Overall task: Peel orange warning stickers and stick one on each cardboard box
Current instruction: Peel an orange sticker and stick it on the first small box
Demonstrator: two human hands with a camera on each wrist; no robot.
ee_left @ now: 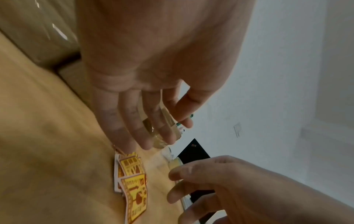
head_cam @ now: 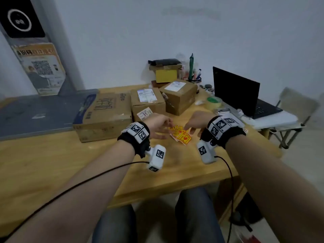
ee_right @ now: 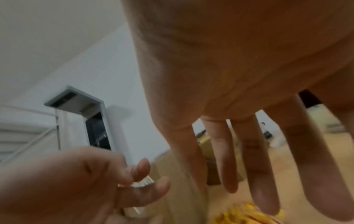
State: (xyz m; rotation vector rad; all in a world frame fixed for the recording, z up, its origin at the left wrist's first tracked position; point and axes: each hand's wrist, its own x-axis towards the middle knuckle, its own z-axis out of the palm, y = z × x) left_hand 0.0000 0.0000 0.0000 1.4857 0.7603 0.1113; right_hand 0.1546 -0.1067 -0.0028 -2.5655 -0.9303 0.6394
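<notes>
A small pile of orange-yellow warning stickers (head_cam: 181, 135) (ee_left: 133, 180) (ee_right: 237, 212) lies on the wooden table (head_cam: 52, 163), in front of three cardboard boxes: a large flat one (head_cam: 103, 116), a middle one (head_cam: 148, 102) and a right one (head_cam: 178, 96). My left hand (head_cam: 167, 128) (ee_left: 164, 134) hovers at the pile's left side, fingers straight, its lowest fingertips at the pile's far edge. My right hand (head_cam: 190, 128) (ee_right: 266, 197) hangs just above the pile's right side with its fingers spread and pointing down. Neither hand holds a sticker.
An open black laptop (head_cam: 235, 93) stands at the right, with a tape roll (head_cam: 213, 101) and small clutter near it. Behind the boxes are a stack of small parcels (head_cam: 165, 72) and a pen cup (head_cam: 194, 78). A folding chair (head_cam: 296, 109) stands beyond the table's right edge.
</notes>
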